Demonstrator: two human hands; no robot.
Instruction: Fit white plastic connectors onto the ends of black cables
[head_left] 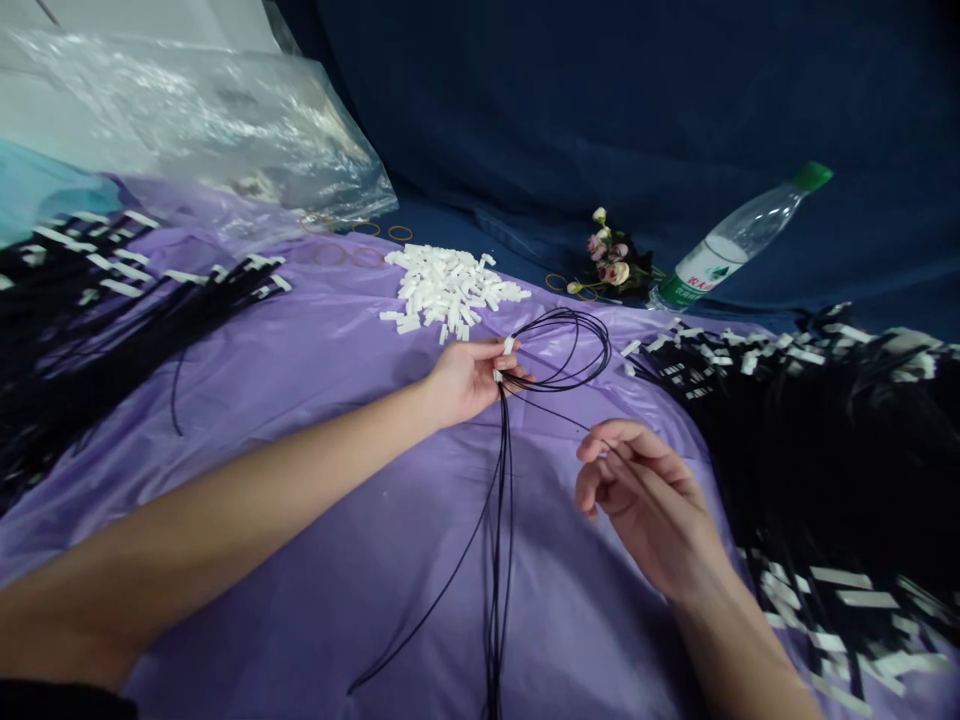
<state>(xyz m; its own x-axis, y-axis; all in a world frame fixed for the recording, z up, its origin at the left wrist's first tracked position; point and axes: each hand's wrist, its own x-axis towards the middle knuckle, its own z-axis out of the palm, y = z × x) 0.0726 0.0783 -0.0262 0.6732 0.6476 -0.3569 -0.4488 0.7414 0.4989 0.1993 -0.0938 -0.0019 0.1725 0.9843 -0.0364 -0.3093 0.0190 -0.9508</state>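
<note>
My left hand is closed on a bundle of thin black cords just in front of the white pile. Loops of the cords stick out to the right of its fingers, and the loose ends hang down over the purple cloth. A small white tag shows at the left fingertips. To the right, my right hand pinches a single cord between thumb and fingers. That cord stretches from the bundle in the left hand to the right fingertips.
Small white pieces lie heaped on the purple cloth. Tagged black cords lie at left, and more tagged cords at right. A plastic bottle, flowers, rubber bands and a clear bag are behind.
</note>
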